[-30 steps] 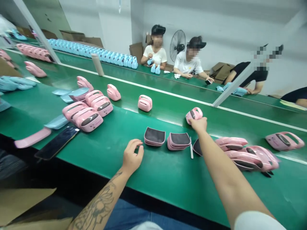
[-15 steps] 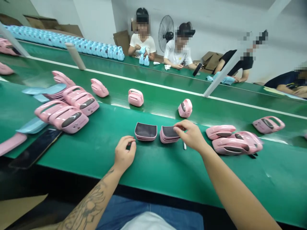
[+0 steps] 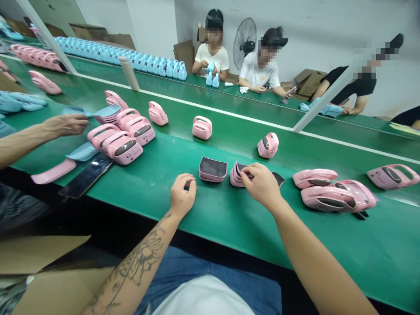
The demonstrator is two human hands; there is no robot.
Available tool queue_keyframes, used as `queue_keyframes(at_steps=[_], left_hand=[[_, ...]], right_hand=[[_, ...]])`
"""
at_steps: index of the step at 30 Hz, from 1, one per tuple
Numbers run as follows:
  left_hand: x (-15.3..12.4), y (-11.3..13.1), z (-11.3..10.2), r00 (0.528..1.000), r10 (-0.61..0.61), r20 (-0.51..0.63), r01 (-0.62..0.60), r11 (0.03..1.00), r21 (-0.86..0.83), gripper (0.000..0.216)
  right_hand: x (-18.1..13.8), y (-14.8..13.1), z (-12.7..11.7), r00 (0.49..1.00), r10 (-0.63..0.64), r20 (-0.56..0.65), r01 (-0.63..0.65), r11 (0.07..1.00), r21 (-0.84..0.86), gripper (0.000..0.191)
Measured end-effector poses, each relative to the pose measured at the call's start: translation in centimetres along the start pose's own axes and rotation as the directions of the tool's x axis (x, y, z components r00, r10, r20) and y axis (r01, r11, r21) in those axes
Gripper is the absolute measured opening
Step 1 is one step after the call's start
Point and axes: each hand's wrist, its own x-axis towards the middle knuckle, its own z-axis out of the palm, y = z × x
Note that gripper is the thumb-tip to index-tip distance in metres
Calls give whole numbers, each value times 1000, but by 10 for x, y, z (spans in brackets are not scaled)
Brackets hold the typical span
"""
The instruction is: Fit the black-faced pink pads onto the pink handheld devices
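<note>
Now, right hand (image 3: 260,183): fingertips at the right stack of curved, pink-edged black panels (image 3: 235,178) — grip unclear.
Left hand (image 3: 183,192): loosely curled, holding nothing visible, beside the matching left stack (image 3: 213,169).
Stacks: clinging edges could lift two together.

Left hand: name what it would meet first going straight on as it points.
Probably the left stack of dark, pink-edged pieces, just beyond the left hand, though the exact gap is unclear.

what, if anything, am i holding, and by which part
Your right hand is at the right side of a dark-topped stack; whether it pinches a piece cannot be told. Your left hand holds nothing visible.
</note>
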Motion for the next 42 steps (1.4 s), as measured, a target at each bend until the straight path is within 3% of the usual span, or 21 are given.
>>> queue_keyframes(at_steps=[5,7,9,11,13,15,17,19,21,23,26,30,33,35,37,39,41,42], left_hand=[[-11,19,-4,993,106,-47,-109,991,-73,12],[-23,34,-3,999,25,38,-17,979,-204,13],[-37,52,1,965,-120,232,208,891,-403,26],[-49,67,3,864,-198,464,456,698,-552,47],[-56,77,3,773,-195,603,601,527,-601,54],[-60,82,-1,750,-211,627,641,464,-611,45],[-61,84,-7,773,-250,583,618,506,-602,34],[-61,85,-15,823,-256,508,537,645,-545,23],[-60,88,-22,886,-160,435,364,823,-437,14],[-60,93,-26,924,10,383,132,930,-342,12],[-60,101,-29,917,176,358,-72,956,-285,20],[-62,110,-29,868,165,468,-15,952,-307,24],[-62,109,-32,797,186,575,18,944,-330,36],[-53,100,-34,804,228,550,-42,943,-330,46],[-31,85,-32,887,199,418,-84,957,-277,42],[7,65,-23,978,63,200,-21,979,-205,30],[56,44,-5,993,-118,16,119,971,-207,30],[83,34,6,981,-195,-11,189,963,-191,37]], right_hand=[[-23,-16,-23,958,39,-283,21,978,208,15],[-42,-27,-27,954,125,-273,0,909,416,13],[-65,-39,-25,965,219,-146,-56,714,698,16],[-87,-47,-16,963,268,32,-147,421,895,22],[-103,-50,-3,938,293,188,-248,184,951,28],[-113,-51,12,903,340,262,-311,99,945,28],[-119,-50,25,886,397,238,-321,157,934,26],[-122,-50,36,903,403,147,-282,298,912,41],[-126,-52,44,942,323,88,-233,443,866,67],[-129,-55,53,970,227,88,-201,549,811,93],[-132,-59,64,984,174,48,-147,621,770,119],[-132,-60,71,976,217,-31,-113,618,778,117],[-133,-55,67,960,270,68,-194,471,861,115],[-135,-51,61,951,267,155,-232,284,930,112],[-137,-47,54,940,260,220,-254,103,962,99],[-141,-44,49,915,285,285,-286,-41,957,77],[-143,-42,48,885,316,343,-301,-174,937,63],[-144,-40,49,872,328,363,-298,-232,926,58]])
